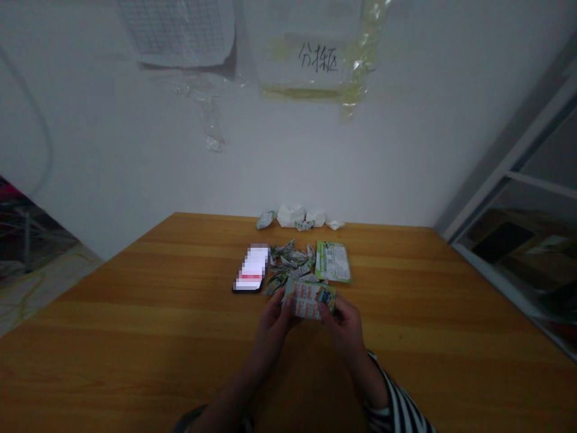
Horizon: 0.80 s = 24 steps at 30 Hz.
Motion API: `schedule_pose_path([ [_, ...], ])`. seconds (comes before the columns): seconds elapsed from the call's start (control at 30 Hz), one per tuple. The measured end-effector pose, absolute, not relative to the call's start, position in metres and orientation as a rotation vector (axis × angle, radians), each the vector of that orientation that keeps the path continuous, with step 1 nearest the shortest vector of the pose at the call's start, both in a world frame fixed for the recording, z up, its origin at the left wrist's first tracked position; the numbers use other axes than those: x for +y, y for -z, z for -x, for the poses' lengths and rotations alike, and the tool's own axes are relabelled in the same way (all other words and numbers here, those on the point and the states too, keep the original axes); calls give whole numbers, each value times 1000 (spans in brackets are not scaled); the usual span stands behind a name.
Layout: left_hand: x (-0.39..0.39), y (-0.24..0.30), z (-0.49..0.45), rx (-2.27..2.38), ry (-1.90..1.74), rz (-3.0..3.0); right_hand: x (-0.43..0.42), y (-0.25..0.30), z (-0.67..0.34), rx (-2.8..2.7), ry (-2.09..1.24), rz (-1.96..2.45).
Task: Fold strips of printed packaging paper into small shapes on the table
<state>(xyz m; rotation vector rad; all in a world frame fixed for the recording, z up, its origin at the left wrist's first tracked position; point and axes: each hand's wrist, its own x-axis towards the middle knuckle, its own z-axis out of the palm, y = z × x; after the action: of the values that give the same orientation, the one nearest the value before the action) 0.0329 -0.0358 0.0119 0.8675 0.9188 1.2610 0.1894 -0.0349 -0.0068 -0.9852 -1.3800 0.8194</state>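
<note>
Both hands hold a small printed packet [309, 299] with green, white and orange print, just above a wooden table [135, 325]. My left hand [274, 325] pinches its left edge. My right hand [343, 325] grips its right edge; a striped sleeve covers that arm. Just beyond the packet lies a heap of torn green-and-white wrapper scraps [290, 264]. A flat green packet [333, 261] lies to the right of the heap, and a phone [251, 276] with a lit screen lies to its left.
Crumpled white paper and wrapper bits [297, 218] sit at the table's far edge against a white wall. A taped plastic sheet with handwriting [318, 60] hangs on the wall. A metal shelf frame [518, 198] stands at the right.
</note>
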Motion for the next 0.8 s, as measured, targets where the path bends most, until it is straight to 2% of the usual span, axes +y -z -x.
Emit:
schedule_pose_path([
  [0.27,-38,-13,-33,907,-1279,-912,-36,12,-187,-1282,-882,1055],
  [0.57,-36,-7,-32,952,-1366,-891,-37,-3,-180,-895,-1184,920],
  [0.8,-37,-10,-31,939,-1355,-902,-36,0,-182,-885,-1201,955],
])
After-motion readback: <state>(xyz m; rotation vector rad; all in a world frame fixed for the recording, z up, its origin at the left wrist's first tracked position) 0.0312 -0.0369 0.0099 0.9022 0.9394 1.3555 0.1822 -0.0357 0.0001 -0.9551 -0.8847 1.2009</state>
